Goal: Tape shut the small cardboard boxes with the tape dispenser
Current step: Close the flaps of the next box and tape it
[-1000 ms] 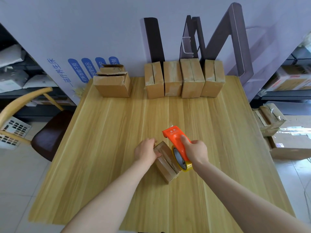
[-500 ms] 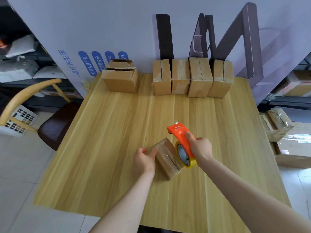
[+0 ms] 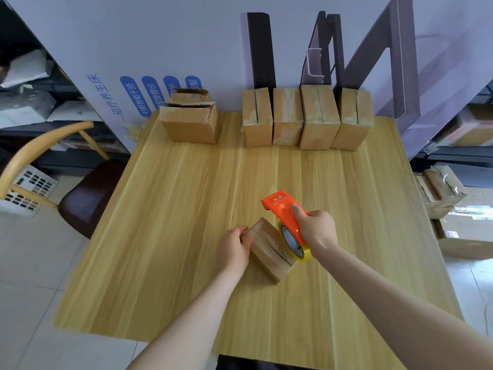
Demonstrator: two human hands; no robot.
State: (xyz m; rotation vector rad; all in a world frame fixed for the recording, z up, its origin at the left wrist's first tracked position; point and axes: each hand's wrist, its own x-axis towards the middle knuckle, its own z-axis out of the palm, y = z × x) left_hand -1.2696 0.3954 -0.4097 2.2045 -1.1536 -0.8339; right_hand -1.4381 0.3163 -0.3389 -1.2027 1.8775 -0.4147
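Here our left grip [image 3: 234,249] clutches the box [image 3: 268,253] steady so our right grip [image 3: 317,231], clasping the tape dispenser [image 3: 280,206], can seal its seam

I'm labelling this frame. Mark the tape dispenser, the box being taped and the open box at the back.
tape dispenser [image 3: 278,209]: head view, orange handle.
box being taped [image 3: 266,249]: head view, top face.
open box [image 3: 189,128]: head view, front wall.

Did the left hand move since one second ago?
Yes. The left hand slid slightly toward the person along the left side of the small box, farther from the row of four boxes.
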